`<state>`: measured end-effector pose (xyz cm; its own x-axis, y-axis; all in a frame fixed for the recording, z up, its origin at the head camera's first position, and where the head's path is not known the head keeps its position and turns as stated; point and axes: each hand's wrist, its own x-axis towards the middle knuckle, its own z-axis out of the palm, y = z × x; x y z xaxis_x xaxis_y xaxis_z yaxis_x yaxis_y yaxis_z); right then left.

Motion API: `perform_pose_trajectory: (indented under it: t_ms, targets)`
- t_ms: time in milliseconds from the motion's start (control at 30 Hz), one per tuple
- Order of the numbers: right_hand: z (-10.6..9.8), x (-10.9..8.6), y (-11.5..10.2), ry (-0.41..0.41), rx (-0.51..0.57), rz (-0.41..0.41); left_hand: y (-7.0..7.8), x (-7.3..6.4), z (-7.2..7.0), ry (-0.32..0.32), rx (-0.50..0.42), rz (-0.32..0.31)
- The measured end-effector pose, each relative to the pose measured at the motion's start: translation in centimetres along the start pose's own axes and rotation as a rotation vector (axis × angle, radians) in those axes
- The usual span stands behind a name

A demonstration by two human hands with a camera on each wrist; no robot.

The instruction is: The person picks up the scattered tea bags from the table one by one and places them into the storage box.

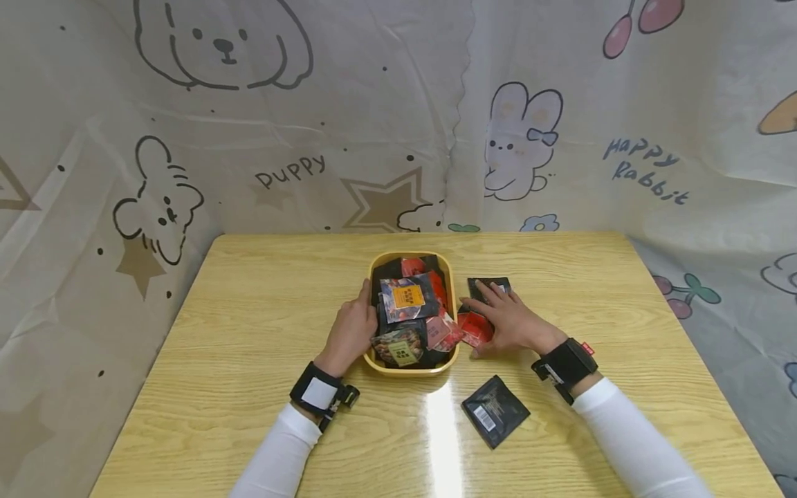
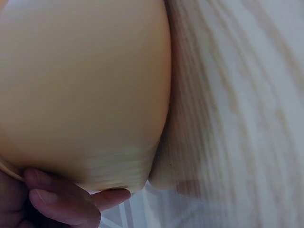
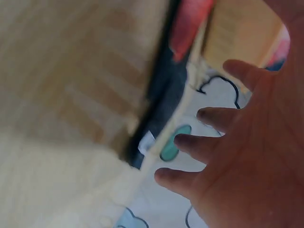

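A yellow plastic basket (image 1: 411, 372) holds several small flat packets, among them a blue one with an orange label (image 1: 407, 297) and a green-labelled one (image 1: 400, 347). My left hand (image 1: 351, 328) grips the basket's left side. In the left wrist view, its bent fingers (image 2: 66, 209) lie against the outer wall; the thumb is hidden. Right of the basket, my right hand (image 1: 510, 319) is spread low over a black packet (image 1: 479, 284) and a red packet (image 1: 474, 328). The right wrist view shows its fingers (image 3: 190, 180) apart, with nothing pinched between them.
Nearer the front, a black packet (image 1: 495, 411) with a white barcode label lies on the wooden table (image 1: 249, 415). A cloth (image 1: 311, 124) printed with cartoon animals hangs behind the table and along its sides.
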<state>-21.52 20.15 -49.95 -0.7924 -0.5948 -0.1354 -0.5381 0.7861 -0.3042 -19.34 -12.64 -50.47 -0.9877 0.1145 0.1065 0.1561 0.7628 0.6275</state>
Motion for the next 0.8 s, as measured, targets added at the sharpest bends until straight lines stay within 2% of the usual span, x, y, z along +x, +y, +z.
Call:
perform_pose_trajectory:
  t_ms: [167,400,533,800]
  targets:
    - [0.6,0.1,-0.3,-0.016,-0.012,0.034,0.1,0.1,0.1,0.009,-0.001,0.017]
    - [1.1,0.5,-0.4,0.023,-0.033,0.041,0.0,0.0,0.1,0.015,0.011,0.012]
    - [1.6,0.4,-0.3,0.096,-0.077,0.017,0.0,0.0,0.1,0.016,0.016,0.015]
    - [1.2,-0.4,-0.7,0.273,-0.055,-0.065,-0.1,0.0,0.1,0.015,0.014,0.016]
